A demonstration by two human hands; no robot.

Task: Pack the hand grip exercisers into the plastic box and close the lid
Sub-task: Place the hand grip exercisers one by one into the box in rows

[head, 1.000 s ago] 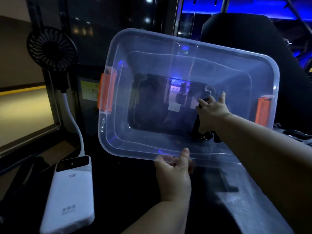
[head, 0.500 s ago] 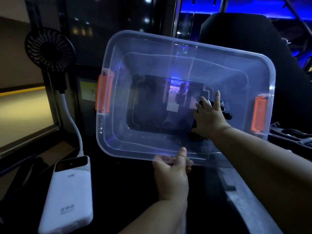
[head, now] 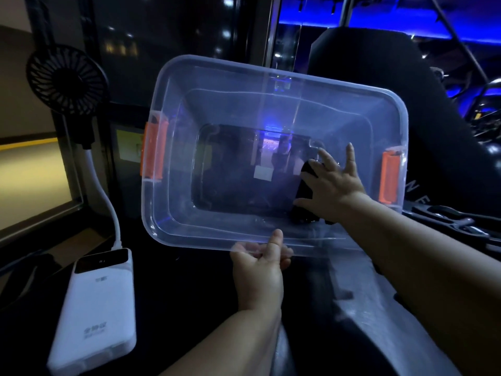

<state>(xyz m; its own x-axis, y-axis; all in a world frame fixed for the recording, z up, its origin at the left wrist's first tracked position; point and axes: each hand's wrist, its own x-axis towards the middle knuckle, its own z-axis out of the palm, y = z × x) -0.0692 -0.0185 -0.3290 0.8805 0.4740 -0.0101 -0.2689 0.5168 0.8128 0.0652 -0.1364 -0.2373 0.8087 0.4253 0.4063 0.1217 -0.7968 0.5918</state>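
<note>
Head view: one clear plastic box (head: 230, 104) is tipped up with its open side toward the camera, and the left hand (head: 260, 270) pinches its near rim. Left of that hand lie one white power bank (head: 97, 316) and, farther off, one black fan (head: 65, 80). Inside the box, the right hand (head: 333, 185) rests with straight, spread fingers on one black grip exerciser (head: 303, 191). Two orange latches (head: 153, 150) sit one at each end of the box.

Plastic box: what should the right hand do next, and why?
Probably draw the right hand out of the plastic box. Its spread fingers rest on a black hand grip exerciser lying against the box floor, so it looks placed, while the left hand grips the near rim.
</note>
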